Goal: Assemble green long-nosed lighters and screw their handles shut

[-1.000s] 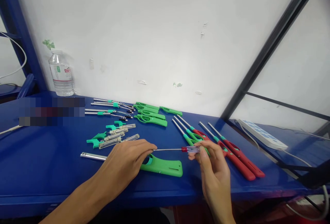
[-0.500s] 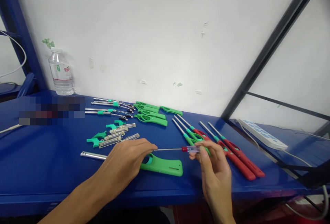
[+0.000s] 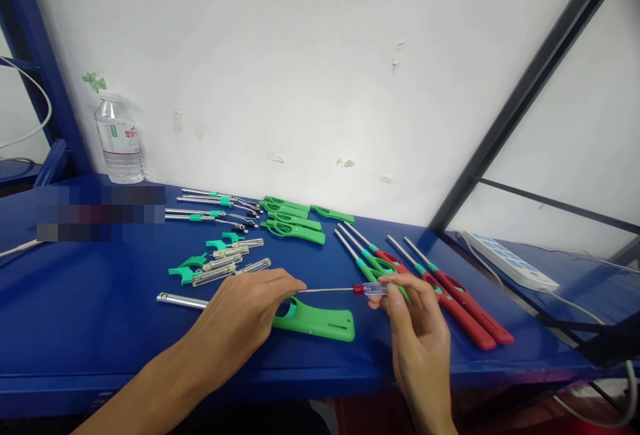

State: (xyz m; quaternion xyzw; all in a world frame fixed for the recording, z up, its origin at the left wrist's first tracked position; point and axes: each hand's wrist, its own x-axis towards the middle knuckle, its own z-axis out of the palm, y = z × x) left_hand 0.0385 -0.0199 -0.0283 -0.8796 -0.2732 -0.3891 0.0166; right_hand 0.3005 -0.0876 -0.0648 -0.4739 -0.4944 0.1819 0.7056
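In my right hand (image 3: pixel 420 335), a screwdriver (image 3: pixel 373 289) with a clear handle and red collar lies nearly level, its thin shaft pointing left. The shaft's tip meets the fingertips of my left hand (image 3: pixel 245 311), which is closed in a pinch; what it pinches is hidden. Beneath that hand a green gas lighter (image 3: pixel 320 320) with a metal barrel lies on the blue table (image 3: pixel 120 341). The hand covers the lighter's middle.
Clear fuel tanks (image 3: pixel 217 273) with teal triggers lie left of centre. Behind them are metal lighter barrels (image 3: pixel 200 213) with wires and several green handle shells (image 3: pixel 295 229). Assembled red lighters (image 3: pixel 465 311) lie right. A water bottle (image 3: pixel 119 141) and a power strip (image 3: pixel 510 260) flank them.
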